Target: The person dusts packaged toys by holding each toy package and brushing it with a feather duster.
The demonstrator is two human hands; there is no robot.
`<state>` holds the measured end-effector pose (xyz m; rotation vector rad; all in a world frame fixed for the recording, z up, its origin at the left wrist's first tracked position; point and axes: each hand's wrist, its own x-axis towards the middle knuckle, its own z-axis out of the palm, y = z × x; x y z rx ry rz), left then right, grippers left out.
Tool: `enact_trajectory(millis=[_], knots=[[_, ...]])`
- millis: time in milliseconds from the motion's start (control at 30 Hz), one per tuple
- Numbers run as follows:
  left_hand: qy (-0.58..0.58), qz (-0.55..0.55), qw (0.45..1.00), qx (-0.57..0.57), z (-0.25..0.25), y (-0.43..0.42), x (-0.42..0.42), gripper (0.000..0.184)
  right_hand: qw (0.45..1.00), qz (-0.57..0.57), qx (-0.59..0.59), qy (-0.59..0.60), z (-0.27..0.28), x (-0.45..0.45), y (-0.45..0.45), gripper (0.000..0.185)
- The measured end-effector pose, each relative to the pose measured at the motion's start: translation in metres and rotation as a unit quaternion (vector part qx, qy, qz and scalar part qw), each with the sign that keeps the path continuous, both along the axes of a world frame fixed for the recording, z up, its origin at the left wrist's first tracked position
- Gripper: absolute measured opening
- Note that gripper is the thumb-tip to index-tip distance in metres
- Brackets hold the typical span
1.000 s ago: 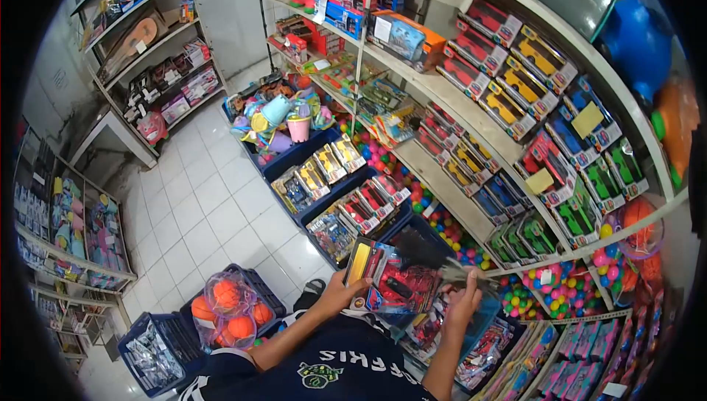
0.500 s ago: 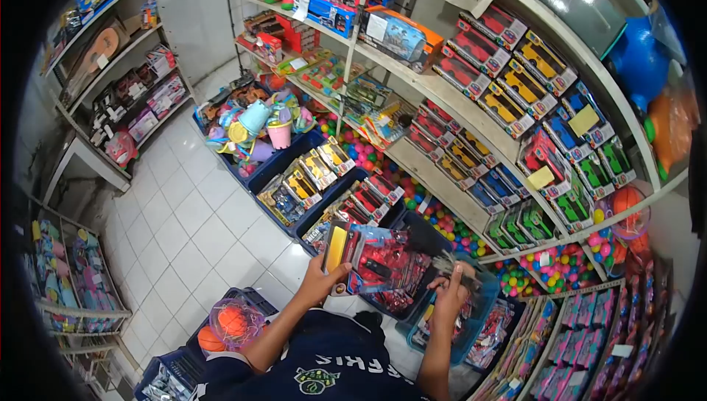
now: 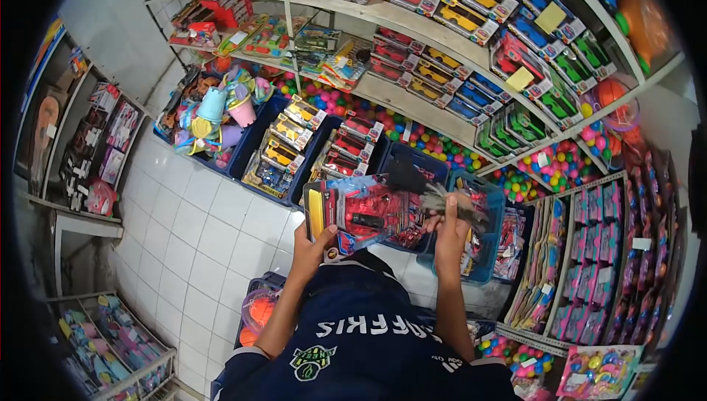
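Note:
My left hand [image 3: 311,252] is closed on the lower left edge of a blister-packed toy [image 3: 361,217], red and black parts under clear plastic with a yellow strip on its side. My right hand [image 3: 450,243] grips a feather duster [image 3: 409,177] with black and grey tufts. The black tuft lies at the pack's upper right corner; whether it touches is unclear. Below the duster is a teal bin [image 3: 492,250] holding packaged toys, partly hidden by my right hand.
Ahead, a shelf [image 3: 442,117] carries boxed toy cars [image 3: 490,5] in red, yellow, blue and green. Blue bins with boxed cars [image 3: 282,152] and pastel buckets [image 3: 212,105] line the floor beneath. Colourful balls [image 3: 434,147] lie behind them. White tiles [image 3: 195,202] extend left.
The view has turned, and the shelves sit higher and further left. Both hands still hold the pack and the duster, with the duster's black tuft now showing more clearly.

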<state>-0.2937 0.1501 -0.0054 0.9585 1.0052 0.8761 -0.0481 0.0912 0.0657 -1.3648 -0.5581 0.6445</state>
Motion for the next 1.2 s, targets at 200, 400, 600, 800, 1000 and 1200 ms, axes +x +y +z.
enact_trajectory(millis=[200, 400, 600, 800, 1000, 1200], knots=[[-0.006, -0.002, 1.000, 0.002, 0.005, -0.002, -0.003, 0.028, 0.999, 0.027, 0.018, 0.019, -0.005, -0.001, 0.002, 0.023], [0.003, -0.006, 1.000, 0.021, 0.007, -0.001, -0.005, 0.028, 0.999, 0.025, 0.019, -0.017, 0.003, -0.006, -0.006, 0.028], [-0.012, -0.030, 0.999, 0.001, 0.006, -0.006, -0.011, 0.027, 0.999, 0.018, 0.013, 0.023, -0.009, 0.007, -0.029, 0.030], [-0.031, 0.008, 0.999, 0.017, -0.002, -0.017, -0.015, 0.032, 0.999, 0.025, -0.034, -0.017, -0.005, 0.014, -0.035, 0.029], [-0.018, 0.020, 1.000, -0.004, -0.014, -0.023, -0.022, 0.031, 0.995, 0.045, -0.029, -0.084, -0.002, 0.005, -0.026, 0.025], [-0.009, 0.034, 0.999, 0.001, -0.007, -0.015, -0.020, 0.030, 0.997, 0.066, 0.007, -0.041, -0.003, -0.001, -0.020, 0.020]])
